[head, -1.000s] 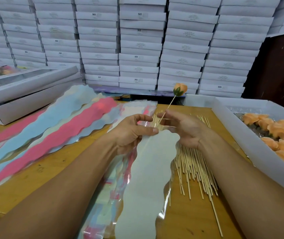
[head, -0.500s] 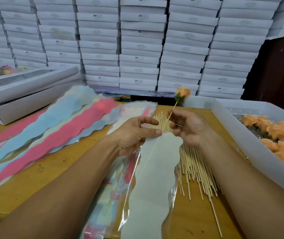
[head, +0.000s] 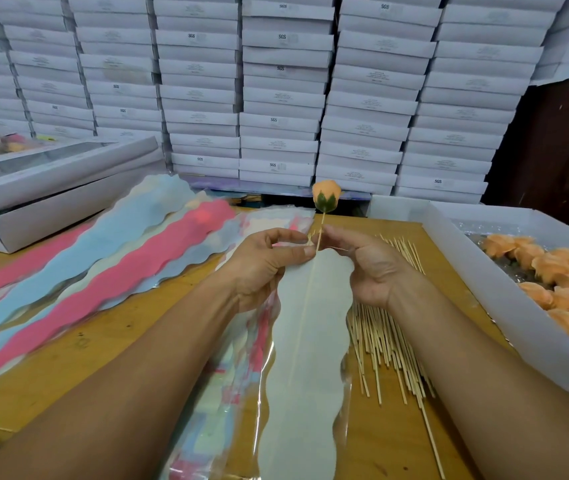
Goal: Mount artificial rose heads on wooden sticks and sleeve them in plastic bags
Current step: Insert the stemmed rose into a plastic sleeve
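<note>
A left hand [head: 262,261] pinches the mouth of a clear plastic bag [head: 307,358] with a white wavy panel, thumb and forefinger curled on its top edge. At its 3 o'clock, the right hand [head: 369,268] pinches a wooden stick [head: 321,225] between fingertips; the stick's lower length shows inside the bag. An orange rose head [head: 326,195] with green leaves tops the stick at 12 o'clock from both hands. Loose sticks [head: 387,341] lie on the counter [head: 120,344] at 5 o'clock from the right hand; a box of rose heads [head: 504,299] sits at 3 o'clock.
</note>
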`<action>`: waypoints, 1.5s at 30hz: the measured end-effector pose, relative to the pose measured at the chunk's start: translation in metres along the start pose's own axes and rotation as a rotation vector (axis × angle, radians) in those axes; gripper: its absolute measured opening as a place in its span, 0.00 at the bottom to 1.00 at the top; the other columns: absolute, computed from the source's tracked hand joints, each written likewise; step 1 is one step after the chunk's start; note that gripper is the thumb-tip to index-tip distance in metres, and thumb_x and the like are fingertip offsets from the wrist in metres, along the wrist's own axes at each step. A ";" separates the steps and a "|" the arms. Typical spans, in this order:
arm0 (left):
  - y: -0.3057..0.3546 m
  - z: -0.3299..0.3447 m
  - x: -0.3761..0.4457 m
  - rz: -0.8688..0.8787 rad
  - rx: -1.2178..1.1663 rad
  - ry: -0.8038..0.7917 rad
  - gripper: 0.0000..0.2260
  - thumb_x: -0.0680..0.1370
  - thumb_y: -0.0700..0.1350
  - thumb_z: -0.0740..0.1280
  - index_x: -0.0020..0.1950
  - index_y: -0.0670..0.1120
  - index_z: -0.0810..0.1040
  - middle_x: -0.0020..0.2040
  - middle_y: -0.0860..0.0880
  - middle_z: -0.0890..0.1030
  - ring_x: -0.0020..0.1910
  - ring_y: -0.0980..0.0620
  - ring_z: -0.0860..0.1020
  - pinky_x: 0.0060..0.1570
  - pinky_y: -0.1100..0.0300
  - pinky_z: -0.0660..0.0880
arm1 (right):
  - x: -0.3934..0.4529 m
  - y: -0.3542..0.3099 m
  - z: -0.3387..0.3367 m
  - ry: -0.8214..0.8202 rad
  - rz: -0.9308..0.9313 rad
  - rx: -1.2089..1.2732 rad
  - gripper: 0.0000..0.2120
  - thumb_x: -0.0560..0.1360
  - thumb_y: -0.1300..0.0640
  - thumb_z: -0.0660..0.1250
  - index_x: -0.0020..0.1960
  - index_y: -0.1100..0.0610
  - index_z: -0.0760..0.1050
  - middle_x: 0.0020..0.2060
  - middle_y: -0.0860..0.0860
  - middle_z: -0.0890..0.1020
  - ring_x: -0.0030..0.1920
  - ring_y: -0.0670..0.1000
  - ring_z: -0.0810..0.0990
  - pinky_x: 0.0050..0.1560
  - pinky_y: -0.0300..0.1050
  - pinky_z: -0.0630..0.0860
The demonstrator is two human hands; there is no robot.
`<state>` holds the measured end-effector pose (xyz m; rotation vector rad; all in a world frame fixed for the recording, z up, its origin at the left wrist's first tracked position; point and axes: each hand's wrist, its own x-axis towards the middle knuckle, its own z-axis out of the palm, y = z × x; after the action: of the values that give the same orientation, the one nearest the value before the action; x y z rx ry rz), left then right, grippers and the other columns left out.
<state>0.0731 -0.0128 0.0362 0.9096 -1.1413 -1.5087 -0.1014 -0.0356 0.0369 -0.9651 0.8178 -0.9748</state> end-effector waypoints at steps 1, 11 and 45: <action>0.000 0.000 0.000 0.004 0.008 -0.007 0.18 0.75 0.31 0.71 0.64 0.34 0.75 0.43 0.40 0.84 0.36 0.48 0.84 0.37 0.58 0.82 | 0.001 0.000 0.000 0.030 -0.009 0.009 0.13 0.69 0.48 0.75 0.43 0.58 0.83 0.42 0.55 0.84 0.42 0.55 0.84 0.45 0.49 0.84; -0.001 -0.001 -0.001 -0.042 0.044 -0.084 0.13 0.74 0.31 0.72 0.58 0.39 0.78 0.44 0.39 0.85 0.37 0.47 0.85 0.36 0.59 0.81 | 0.006 -0.001 -0.007 0.182 -0.041 0.261 0.11 0.77 0.49 0.71 0.51 0.57 0.77 0.42 0.54 0.86 0.31 0.47 0.78 0.34 0.40 0.78; -0.016 -0.004 0.013 0.137 0.292 0.107 0.25 0.71 0.62 0.71 0.56 0.43 0.80 0.51 0.39 0.84 0.45 0.45 0.83 0.51 0.46 0.79 | -0.001 0.003 0.007 0.185 -0.106 -0.110 0.10 0.77 0.50 0.70 0.51 0.56 0.83 0.42 0.54 0.84 0.43 0.52 0.82 0.51 0.51 0.79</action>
<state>0.0697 -0.0256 0.0203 1.0712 -1.3384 -1.1875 -0.0950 -0.0324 0.0366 -1.0316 0.9911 -1.1324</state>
